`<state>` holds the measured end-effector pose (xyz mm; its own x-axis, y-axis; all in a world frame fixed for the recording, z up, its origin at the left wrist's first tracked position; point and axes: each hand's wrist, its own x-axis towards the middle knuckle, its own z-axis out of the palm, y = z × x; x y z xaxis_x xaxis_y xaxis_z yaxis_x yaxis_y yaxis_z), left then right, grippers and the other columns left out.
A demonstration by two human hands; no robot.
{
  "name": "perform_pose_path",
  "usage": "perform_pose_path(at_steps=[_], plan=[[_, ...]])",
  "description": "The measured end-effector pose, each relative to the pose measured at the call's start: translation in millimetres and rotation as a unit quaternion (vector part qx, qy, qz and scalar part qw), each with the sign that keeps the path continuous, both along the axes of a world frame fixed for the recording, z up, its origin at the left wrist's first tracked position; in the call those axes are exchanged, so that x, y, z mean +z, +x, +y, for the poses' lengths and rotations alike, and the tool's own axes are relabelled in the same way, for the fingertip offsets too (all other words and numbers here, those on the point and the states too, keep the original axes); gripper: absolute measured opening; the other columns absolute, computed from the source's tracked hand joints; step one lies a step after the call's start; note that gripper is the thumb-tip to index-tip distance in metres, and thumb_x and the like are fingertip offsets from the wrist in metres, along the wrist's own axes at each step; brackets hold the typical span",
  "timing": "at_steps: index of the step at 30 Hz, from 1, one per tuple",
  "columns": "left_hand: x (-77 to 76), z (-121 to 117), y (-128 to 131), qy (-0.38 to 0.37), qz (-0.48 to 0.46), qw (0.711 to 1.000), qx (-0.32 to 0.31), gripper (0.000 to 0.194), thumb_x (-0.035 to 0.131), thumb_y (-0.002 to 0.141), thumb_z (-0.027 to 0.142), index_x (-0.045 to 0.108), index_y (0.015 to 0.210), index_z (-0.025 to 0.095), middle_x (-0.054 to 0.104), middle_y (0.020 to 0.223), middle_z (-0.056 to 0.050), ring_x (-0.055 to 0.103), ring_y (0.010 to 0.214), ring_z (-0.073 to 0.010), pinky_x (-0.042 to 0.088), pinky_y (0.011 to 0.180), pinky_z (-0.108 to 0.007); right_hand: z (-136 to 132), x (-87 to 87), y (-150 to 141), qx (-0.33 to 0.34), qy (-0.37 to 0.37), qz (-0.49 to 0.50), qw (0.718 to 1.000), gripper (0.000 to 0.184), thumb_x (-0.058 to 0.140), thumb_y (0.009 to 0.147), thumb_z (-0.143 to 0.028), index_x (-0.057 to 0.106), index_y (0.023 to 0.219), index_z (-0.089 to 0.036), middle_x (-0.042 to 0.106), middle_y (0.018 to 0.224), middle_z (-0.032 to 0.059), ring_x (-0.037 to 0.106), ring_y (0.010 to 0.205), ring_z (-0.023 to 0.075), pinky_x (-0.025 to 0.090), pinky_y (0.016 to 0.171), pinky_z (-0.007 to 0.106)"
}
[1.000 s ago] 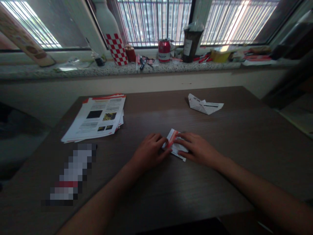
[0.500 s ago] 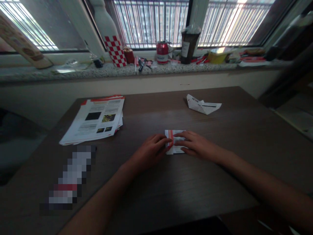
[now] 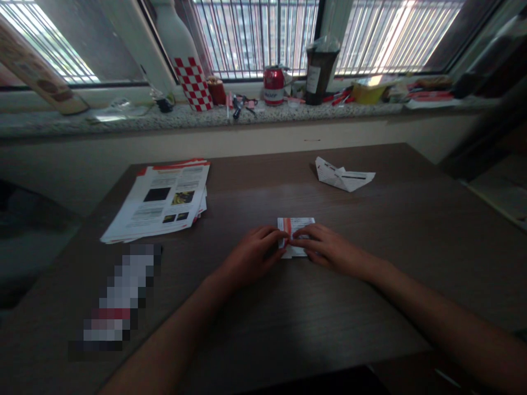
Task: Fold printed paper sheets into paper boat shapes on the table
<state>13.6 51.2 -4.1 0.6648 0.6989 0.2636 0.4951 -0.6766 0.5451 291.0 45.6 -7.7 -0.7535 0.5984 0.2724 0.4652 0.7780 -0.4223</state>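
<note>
A small folded sheet of paper (image 3: 303, 221), white with print and an orange-red band, lies on the table between my hands. My left hand (image 3: 257, 252) grips its left edge, with thumb and forefinger brought together at the coloured band. From the other side my right hand (image 3: 327, 247) reaches over the paper, bent fingertips closing on the band beside the left fingers. Both hands hide part of the sheet, and the undersides of the fingers are out of sight. Farther back stands a folded paper boat (image 3: 343, 176) of white printed paper, which neither hand touches.
A stack of printed sheets (image 3: 173, 192) lies at the table's left, with a pixelated long object (image 3: 119, 299) in front of it. On the windowsill (image 3: 144, 120) stand a checkered bottle (image 3: 193, 82), a red can (image 3: 274, 86), a dark cup (image 3: 319, 74) and a yellow container (image 3: 368, 92).
My right fingers have slid left and drawn together, meeting the left fingertips at the coloured band. The left hand has barely moved, and the folded paper stays in place.
</note>
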Motion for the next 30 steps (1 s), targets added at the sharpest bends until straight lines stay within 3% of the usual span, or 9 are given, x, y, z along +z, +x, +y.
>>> perform_pose_path(at_steps=[5,9,13,16,21,25,30], plan=[[-4.3,1.2,0.1,-0.007,-0.015,1.0,0.001,0.028,0.057,0.104,0.017,0.061,0.131,0.024,0.068,0.124,-0.008,0.064,0.114,-0.0249,0.051,0.099,-0.042,-1.3,1.6,-1.5,0.011,-0.022,0.015,1.0,0.042,0.053,0.105,-0.015,0.059,0.145,-0.027,0.064,0.141,0.0094,0.054,0.131,0.0264,0.049,0.11,0.05],[-4.7,1.7,-0.6,-0.008,0.005,1.0,-0.008,0.02,0.056,0.104,0.015,0.065,0.119,0.023,0.07,0.115,-0.006,0.063,0.109,-0.0248,0.049,0.097,-0.041,-1.9,0.0,-1.3,0.016,-0.035,0.026,0.999,0.036,0.052,0.105,-0.015,0.064,0.137,-0.025,0.066,0.139,0.0084,0.054,0.132,0.026,0.047,0.112,0.049],[-3.3,2.1,-1.2,-0.019,0.0,1.0,0.002,0.019,0.057,0.1,0.01,0.066,0.112,0.022,0.069,0.11,-0.006,0.062,0.105,-0.0239,0.05,0.092,-0.038,-4.3,-0.3,-1.2,0.018,-0.052,0.027,0.998,0.044,0.053,0.104,-0.013,0.058,0.145,-0.028,0.064,0.142,0.0076,0.053,0.134,0.0258,0.043,0.114,0.05],[-2.9,2.4,-0.9,-0.029,-0.01,0.999,0.018,0.018,0.057,0.099,0.01,0.066,0.11,0.021,0.07,0.106,-0.006,0.064,0.1,-0.0226,0.05,0.088,-0.035,-6.9,-0.7,-4.3,0.002,-0.068,0.045,0.997,0.046,0.053,0.105,-0.014,0.056,0.148,-0.03,0.066,0.137,0.0081,0.056,0.13,0.0251,0.045,0.11,0.049],[-1.6,1.7,0.1,-0.047,-0.037,0.998,0.033,0.01,0.059,0.101,0.015,0.066,0.106,0.021,0.071,0.101,-0.004,0.066,0.092,-0.02,0.05,0.083,-0.033,-7.2,-3.2,-12.8,-0.068,-0.09,0.086,0.99,0.027,0.059,0.106,-0.028,0.065,0.132,-0.027,0.069,0.127,0.0088,0.061,0.121,0.0253,0.049,0.103,0.046],[-1.0,1.3,0.2,-0.05,-0.044,0.997,0.045,0.009,0.059,0.101,0.015,0.066,0.104,0.02,0.072,0.1,-0.004,0.067,0.092,-0.02,0.052,0.082,-0.033,-5.6,-4.2,-12.5,-0.05,-0.072,0.065,0.994,0.021,0.06,0.106,-0.029,0.067,0.126,-0.026,0.069,0.127,0.0083,0.06,0.123,0.026,0.047,0.104,0.047],[-2.8,2.5,-0.4,-0.024,-0.031,0.997,0.064,0.011,0.06,0.098,0.014,0.067,0.103,0.021,0.072,0.098,-0.005,0.067,0.092,-0.0215,0.052,0.083,-0.036,-5.2,-6.0,-8.9,-0.014,-0.019,0.004,1.0,0.037,0.056,0.107,-0.03,0.06,0.144,-0.031,0.066,0.138,0.0084,0.056,0.127,0.0278,0.045,0.106,0.051]])
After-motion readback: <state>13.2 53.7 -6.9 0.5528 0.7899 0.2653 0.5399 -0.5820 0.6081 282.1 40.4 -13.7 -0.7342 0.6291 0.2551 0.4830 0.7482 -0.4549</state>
